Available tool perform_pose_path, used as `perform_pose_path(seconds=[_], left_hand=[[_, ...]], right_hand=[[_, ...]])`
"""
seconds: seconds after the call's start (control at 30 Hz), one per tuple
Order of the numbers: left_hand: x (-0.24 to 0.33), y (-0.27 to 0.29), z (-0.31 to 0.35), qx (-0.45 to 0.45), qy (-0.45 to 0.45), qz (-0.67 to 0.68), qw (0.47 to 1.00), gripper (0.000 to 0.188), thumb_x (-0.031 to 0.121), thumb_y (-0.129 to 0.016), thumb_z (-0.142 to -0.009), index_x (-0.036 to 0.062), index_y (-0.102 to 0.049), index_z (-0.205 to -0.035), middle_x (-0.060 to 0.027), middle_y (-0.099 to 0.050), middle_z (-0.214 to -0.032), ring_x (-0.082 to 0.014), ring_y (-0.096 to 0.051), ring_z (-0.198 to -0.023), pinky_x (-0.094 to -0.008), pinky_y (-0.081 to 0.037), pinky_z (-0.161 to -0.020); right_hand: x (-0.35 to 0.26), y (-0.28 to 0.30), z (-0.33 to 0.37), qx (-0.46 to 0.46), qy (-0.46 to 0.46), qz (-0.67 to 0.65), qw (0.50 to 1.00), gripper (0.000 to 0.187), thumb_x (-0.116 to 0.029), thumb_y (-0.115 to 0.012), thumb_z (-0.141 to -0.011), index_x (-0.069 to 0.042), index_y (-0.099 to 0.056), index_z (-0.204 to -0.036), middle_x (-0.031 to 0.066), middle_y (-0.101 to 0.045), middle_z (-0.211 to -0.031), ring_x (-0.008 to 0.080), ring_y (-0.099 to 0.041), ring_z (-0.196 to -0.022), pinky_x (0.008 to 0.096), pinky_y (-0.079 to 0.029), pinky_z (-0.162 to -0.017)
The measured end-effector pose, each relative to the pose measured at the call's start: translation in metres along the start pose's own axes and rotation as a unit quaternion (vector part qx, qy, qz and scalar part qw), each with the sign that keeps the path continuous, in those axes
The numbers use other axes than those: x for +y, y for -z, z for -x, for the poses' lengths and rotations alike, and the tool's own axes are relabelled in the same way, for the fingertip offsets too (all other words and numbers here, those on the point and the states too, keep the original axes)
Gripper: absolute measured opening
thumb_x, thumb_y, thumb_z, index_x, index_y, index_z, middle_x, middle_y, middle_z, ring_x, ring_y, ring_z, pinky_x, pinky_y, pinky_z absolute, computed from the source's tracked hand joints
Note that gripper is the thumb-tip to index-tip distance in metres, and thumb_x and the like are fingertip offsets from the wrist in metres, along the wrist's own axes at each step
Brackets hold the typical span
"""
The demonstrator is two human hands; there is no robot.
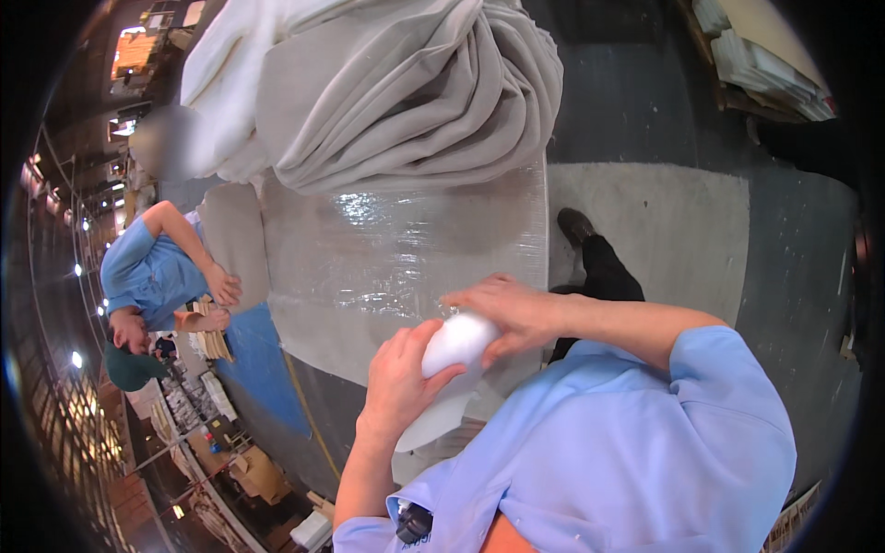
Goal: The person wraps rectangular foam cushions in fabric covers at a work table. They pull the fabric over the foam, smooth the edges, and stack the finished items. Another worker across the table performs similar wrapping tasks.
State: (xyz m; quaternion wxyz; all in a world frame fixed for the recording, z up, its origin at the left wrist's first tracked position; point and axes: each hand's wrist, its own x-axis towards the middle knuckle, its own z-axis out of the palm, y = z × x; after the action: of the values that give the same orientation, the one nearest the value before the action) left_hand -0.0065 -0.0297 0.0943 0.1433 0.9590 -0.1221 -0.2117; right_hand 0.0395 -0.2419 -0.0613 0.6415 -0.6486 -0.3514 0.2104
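A smooth white roll is held between my two hands; its material is hard to tell. My left hand curls round its near left side, thumb on top. From the right, my right hand grips its far end, fingers bent over it and thumb below. A loose white sheet hangs below the roll at the table's near edge. Beneath and beyond my hands is a table surface covered with grey fabric under shiny clear plastic film.
A big heap of folded grey fabric lies at the table's far end, beside white fabric. A co-worker in a blue shirt and dark cap handles the cloth's left edge. Stacked flat sheets stand far right; a blue floor patch lies left.
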Motion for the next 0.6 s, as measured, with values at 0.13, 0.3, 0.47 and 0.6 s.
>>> perform_pose_path(seconds=[0.13, 0.3, 0.47, 0.6], left_hand=[[-0.003, -0.004, -0.004, 0.05, -0.019, 0.035, 0.998, 0.075, 0.03, -0.097, -0.07, 0.0105, -0.059, -0.132, -0.0135, -0.07, -0.104, -0.035, -0.069, -0.09, -0.0446, -0.056, -0.078], [0.001, -0.001, -0.005, 0.047, -0.057, -0.016, 0.997, 0.063, 0.032, -0.097, -0.07, 0.0109, -0.067, -0.122, -0.0107, -0.067, -0.094, -0.0312, -0.066, -0.079, -0.043, -0.055, -0.071], [0.018, -0.005, -0.007, 0.04, 0.033, -0.011, 0.999, 0.057, 0.035, -0.095, -0.072, 0.0092, -0.073, -0.117, -0.0092, -0.062, -0.087, -0.0307, -0.065, -0.076, -0.0425, -0.054, -0.068], [0.024, -0.015, -0.017, 0.028, 0.106, 0.022, 0.994, 0.063, 0.036, -0.094, -0.073, 0.0081, -0.07, -0.125, -0.0119, -0.062, -0.092, -0.0339, -0.066, -0.082, -0.0441, -0.054, -0.071]], right_hand=[[0.019, -0.002, -0.004, -0.062, -0.004, 0.021, 0.998, 0.067, -0.037, -0.091, -0.077, -0.01, -0.062, -0.131, 0.0094, -0.071, -0.122, 0.0328, -0.063, -0.125, 0.0552, -0.035, -0.116], [0.036, 0.003, -0.016, -0.152, 0.012, -0.026, 0.988, 0.047, -0.032, -0.087, -0.081, -0.014, -0.066, -0.12, 0.0068, -0.072, -0.112, 0.0304, -0.067, -0.114, 0.0552, -0.038, -0.113], [0.051, 0.005, -0.02, -0.147, 0.064, 0.003, 0.987, 0.034, -0.024, -0.083, -0.083, -0.015, -0.068, -0.112, 0.0061, -0.071, -0.106, 0.0303, -0.067, -0.108, 0.0543, -0.042, -0.109], [0.064, 0.012, -0.027, -0.154, 0.072, -0.034, 0.985, 0.031, -0.018, -0.081, -0.083, -0.015, -0.068, -0.11, 0.0064, -0.072, -0.105, 0.0298, -0.067, -0.108, 0.0518, -0.043, -0.108]])
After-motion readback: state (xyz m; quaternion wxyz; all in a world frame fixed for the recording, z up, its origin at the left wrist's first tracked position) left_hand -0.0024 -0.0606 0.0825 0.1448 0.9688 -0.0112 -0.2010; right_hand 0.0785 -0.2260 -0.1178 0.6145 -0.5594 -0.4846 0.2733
